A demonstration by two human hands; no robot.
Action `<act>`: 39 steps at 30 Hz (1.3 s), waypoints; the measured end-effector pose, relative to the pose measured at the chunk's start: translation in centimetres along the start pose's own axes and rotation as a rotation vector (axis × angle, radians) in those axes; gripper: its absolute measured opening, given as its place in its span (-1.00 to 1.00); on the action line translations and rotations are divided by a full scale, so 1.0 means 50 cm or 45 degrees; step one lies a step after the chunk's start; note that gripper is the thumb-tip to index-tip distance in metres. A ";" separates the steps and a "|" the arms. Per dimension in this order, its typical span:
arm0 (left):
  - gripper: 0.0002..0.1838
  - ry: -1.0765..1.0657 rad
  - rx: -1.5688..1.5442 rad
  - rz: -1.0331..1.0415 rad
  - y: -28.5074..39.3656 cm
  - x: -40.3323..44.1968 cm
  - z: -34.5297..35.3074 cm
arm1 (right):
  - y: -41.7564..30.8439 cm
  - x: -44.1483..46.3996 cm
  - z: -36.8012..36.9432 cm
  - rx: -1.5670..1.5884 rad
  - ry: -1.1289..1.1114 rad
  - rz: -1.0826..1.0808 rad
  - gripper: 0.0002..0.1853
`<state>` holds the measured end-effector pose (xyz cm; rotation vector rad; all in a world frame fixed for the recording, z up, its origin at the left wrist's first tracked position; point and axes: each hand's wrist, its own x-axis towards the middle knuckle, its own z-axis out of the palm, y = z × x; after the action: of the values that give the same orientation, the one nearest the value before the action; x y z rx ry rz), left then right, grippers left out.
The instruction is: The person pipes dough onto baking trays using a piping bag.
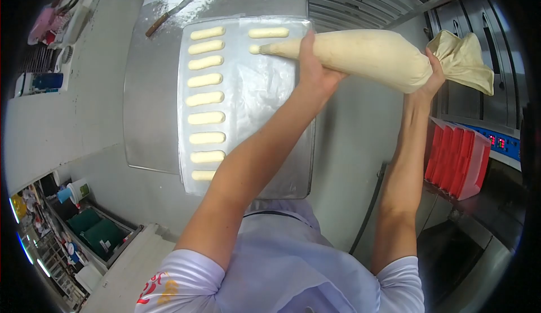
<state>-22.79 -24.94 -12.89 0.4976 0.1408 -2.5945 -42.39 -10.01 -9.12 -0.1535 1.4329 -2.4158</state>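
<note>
At the far left, a wall opening holds cluttered shelves. Next comes a metal table (151, 101); near its top edge a wooden-handled knife (173, 10) lies amid scattered white flour-like powder. A lined baking tray (265, 121) sits on the table. Down its left side runs a column of nine pale piped strips (205, 80), the lowest partly covered by the left forearm. To their right is a single strip (269, 32), with a short dab (255, 49) just below, touching the nozzle tip of a large, full piping bag (372, 56). The bag stretches rightward beyond the tray. The left hand (317, 71) grasps it behind the nozzle, thumb on top; the right hand (429, 82) clenches its gathered neck. Red crates (457, 158) stand at far right.
</note>
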 end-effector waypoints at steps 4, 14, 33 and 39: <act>-0.32 0.001 0.015 -0.027 -0.028 0.005 0.001 | -0.026 -0.002 -0.010 -0.008 0.036 0.029 -0.86; -0.28 -0.080 0.004 -0.101 -0.095 0.009 0.017 | -0.098 -0.018 -0.097 0.005 0.162 0.067 -0.80; -0.32 0.044 -0.042 -0.080 -0.056 -0.068 -0.036 | -0.055 -0.070 -0.052 -0.044 0.125 0.106 -0.84; -0.32 -0.044 -0.108 -0.205 -0.119 -0.042 -0.044 | -0.109 -0.050 -0.137 -0.001 0.010 0.132 -0.83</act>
<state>-23.27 -18.37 -14.10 0.4264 0.2886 -2.7387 -43.01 -1.07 -7.57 -0.0678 1.4096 -2.3348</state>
